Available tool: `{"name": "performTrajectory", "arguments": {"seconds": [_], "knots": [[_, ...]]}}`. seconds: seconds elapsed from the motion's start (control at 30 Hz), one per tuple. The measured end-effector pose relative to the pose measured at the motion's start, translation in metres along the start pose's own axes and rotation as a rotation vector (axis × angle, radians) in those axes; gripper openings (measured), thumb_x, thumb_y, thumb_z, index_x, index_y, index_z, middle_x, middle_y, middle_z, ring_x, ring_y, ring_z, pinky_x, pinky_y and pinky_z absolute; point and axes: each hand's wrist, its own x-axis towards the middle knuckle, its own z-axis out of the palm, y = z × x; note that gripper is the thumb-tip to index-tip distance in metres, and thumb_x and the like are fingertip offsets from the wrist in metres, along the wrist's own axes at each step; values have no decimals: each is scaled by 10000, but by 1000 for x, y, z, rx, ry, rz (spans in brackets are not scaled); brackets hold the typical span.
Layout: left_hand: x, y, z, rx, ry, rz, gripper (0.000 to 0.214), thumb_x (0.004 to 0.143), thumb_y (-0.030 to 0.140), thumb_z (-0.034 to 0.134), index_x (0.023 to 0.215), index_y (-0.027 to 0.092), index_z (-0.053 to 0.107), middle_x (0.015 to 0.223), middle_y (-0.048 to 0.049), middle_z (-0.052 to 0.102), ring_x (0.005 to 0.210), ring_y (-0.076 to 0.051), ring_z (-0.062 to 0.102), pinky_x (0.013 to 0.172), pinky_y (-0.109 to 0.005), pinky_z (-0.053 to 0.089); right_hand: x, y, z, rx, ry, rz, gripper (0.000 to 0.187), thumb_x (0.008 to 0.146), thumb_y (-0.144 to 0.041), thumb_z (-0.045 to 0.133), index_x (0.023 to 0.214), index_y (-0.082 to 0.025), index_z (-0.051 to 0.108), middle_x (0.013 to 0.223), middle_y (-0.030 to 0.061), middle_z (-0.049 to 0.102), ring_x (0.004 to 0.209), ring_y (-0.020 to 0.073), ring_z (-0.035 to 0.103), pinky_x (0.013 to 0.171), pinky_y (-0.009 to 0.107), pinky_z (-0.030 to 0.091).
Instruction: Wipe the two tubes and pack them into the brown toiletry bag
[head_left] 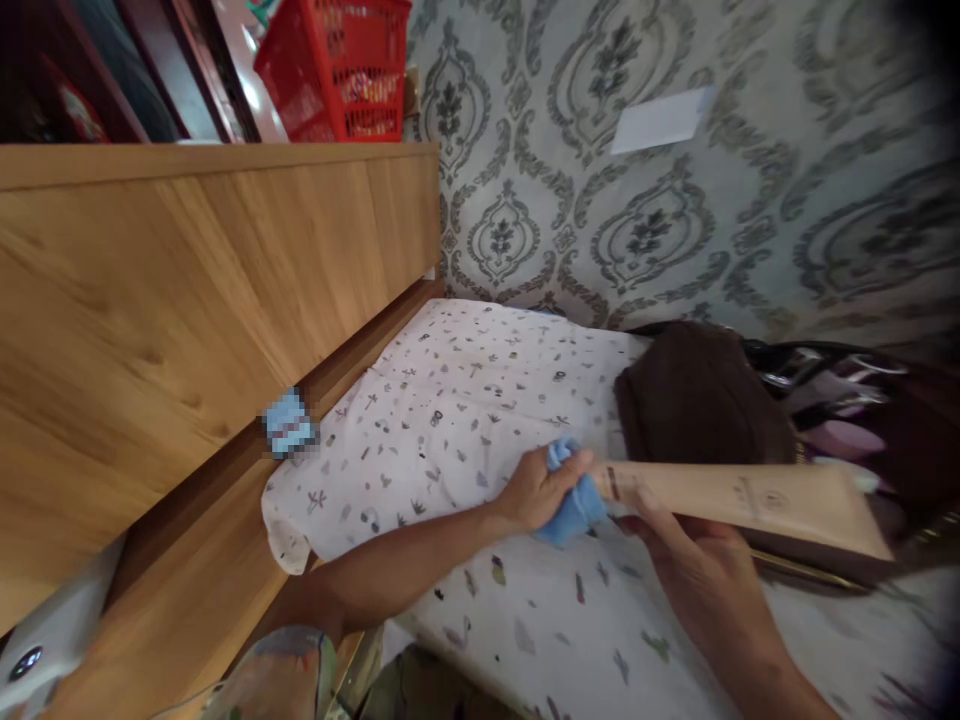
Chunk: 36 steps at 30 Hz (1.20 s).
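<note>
My left hand [538, 487] is closed around a crumpled blue cloth [574, 505] and presses it against the near end of a long tan tube [750, 497]. My right hand [686, 565] grips the tube from below, fingers wrapped under it. The tube lies level, pointing right, above a white patterned pillow [450, 420] and the patterned bedsheet [555, 620].
A wooden headboard [187, 290] runs along the left, with a small blue label [287, 424] on its ledge. A dark brown bag [697, 395] with handles lies at the right by the patterned wallpaper [675, 230]. A red basket [341, 65] stands beyond the headboard.
</note>
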Motion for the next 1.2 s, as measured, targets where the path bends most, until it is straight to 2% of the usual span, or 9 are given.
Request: {"name": "performTrajectory", "arguments": {"seconds": [0.13, 0.27, 0.37, 0.53, 0.7, 0.83, 0.93, 1.1, 1.2], "knots": [[-1, -1, 3, -97, 49, -116, 648, 777, 825, 452, 616, 197, 451, 556, 39, 426, 554, -100, 419, 558, -245, 370, -3, 1, 3, 125, -67, -36, 424, 640, -576, 794, 799, -192, 709, 804, 58, 728, 697, 198, 615, 633, 315, 528], [-2, -4, 11, -260, 115, -301, 681, 664, 860, 568, 719, 181, 567, 610, 21, 543, 580, -120, 510, 585, -243, 427, -4, 0, 4, 195, -180, -73, 474, 661, -549, 816, 977, -212, 710, 934, 63, 748, 845, 232, 667, 850, 401, 546], [-5, 0, 16, -273, 71, -459, 779, 577, 912, 572, 804, 169, 630, 583, 14, 566, 555, -151, 539, 565, -269, 446, -6, -1, 4, 237, -192, -111, 495, 679, -555, 811, 1013, -212, 687, 1004, 70, 739, 928, 245, 667, 949, 432, 513], [-8, 18, 11, 8, 88, -295, 712, 715, 816, 581, 888, 132, 678, 799, -66, 697, 865, -237, 657, 811, -315, 501, -13, -13, -1, 222, -221, -137, 457, 748, -559, 752, 1009, -209, 620, 1001, 44, 684, 986, 228, 622, 945, 383, 494], [-4, 34, 4, 80, 129, -100, 688, 742, 767, 602, 1073, 168, 668, 962, -69, 712, 930, -234, 665, 820, -317, 526, -18, -33, -18, -47, -231, -175, 359, 805, -504, 689, 946, -201, 556, 839, -10, 582, 780, 162, 534, 684, 275, 441], [1, 56, 10, 146, 113, -69, 499, 682, 638, 741, 883, 182, 707, 841, -62, 711, 876, -243, 670, 757, -303, 551, -24, -45, -34, -296, -239, -141, 249, 760, -359, 733, 840, -190, 567, 708, -55, 483, 660, 122, 439, 602, 250, 335], [9, 74, 21, 143, 71, -102, 372, 675, 496, 789, 844, 172, 722, 831, -54, 714, 889, -237, 669, 786, -292, 549, -27, -52, -47, -355, -222, -133, 255, 744, -340, 765, 880, -188, 613, 729, -47, 537, 677, 134, 489, 615, 250, 353], [22, 95, 38, 44, 63, -139, 380, 697, 511, 749, 754, 140, 692, 532, 36, 538, 476, -106, 480, 466, -212, 432, -16, -74, -85, -513, -221, -343, 430, 725, -270, 803, 1115, -198, 636, 1005, 41, 647, 913, 213, 607, 807, 308, 461], [23, 110, 47, 47, 51, -34, 394, 761, 536, 686, 706, 146, 677, 473, 38, 476, 413, -101, 424, 395, -215, 375, 3, -93, -108, -628, -200, -487, 404, 774, -206, 747, 1161, -209, 630, 1013, 52, 611, 910, 204, 594, 793, 308, 476]]}}
